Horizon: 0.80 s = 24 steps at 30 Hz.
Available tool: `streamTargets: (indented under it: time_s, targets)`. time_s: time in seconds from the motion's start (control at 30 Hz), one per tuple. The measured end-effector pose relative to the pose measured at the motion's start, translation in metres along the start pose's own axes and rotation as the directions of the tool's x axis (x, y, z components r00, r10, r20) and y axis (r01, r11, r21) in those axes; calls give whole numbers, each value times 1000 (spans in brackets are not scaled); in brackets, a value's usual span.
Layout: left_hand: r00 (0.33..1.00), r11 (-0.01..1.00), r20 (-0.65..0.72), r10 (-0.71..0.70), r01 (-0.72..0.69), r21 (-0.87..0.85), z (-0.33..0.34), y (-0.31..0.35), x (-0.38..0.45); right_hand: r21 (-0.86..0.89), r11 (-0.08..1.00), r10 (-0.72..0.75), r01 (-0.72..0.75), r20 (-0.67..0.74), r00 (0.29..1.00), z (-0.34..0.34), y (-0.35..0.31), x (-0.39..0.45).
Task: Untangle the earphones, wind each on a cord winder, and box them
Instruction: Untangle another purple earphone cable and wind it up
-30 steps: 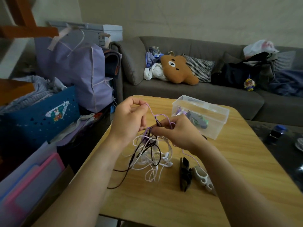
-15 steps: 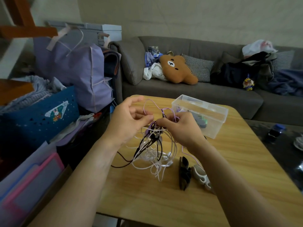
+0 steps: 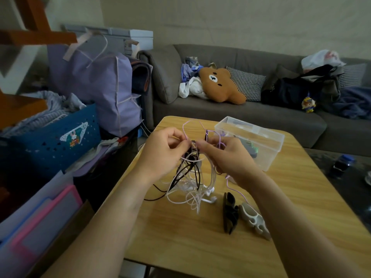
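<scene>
Both hands [image 3: 162, 151] pinch thin tangled earphones [image 3: 190, 177].

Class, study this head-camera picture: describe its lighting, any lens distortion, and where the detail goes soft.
Head view: dim, flat indoor light, with a soft sheen on the wooden table; wide-angle bending bows the sofa and edges; the tangled earphones between the left hand and right hand look slightly soft.

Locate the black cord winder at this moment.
In the head view the black cord winder lies on the wooden table, right of centre, touching the white cord winder on its right, below the tangled earphones.
</scene>
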<state>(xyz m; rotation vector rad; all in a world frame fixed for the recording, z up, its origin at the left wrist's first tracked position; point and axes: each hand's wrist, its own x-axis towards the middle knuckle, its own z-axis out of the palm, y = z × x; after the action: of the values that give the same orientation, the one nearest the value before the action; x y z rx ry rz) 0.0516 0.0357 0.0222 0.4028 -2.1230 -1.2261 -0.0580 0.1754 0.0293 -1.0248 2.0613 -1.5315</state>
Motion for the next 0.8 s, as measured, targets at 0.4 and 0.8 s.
streamTargets:
  time_s: [0.4,0.8]
  targets:
    - [990,995,-115,82,-74,64,8,-3,-1,128,991,29,-29,2,1000,-3,4,-3]
    - [968,886,-117,-222,150,-439,15,-3,-5,345,937,32,50,-229,973,17,8,-4]
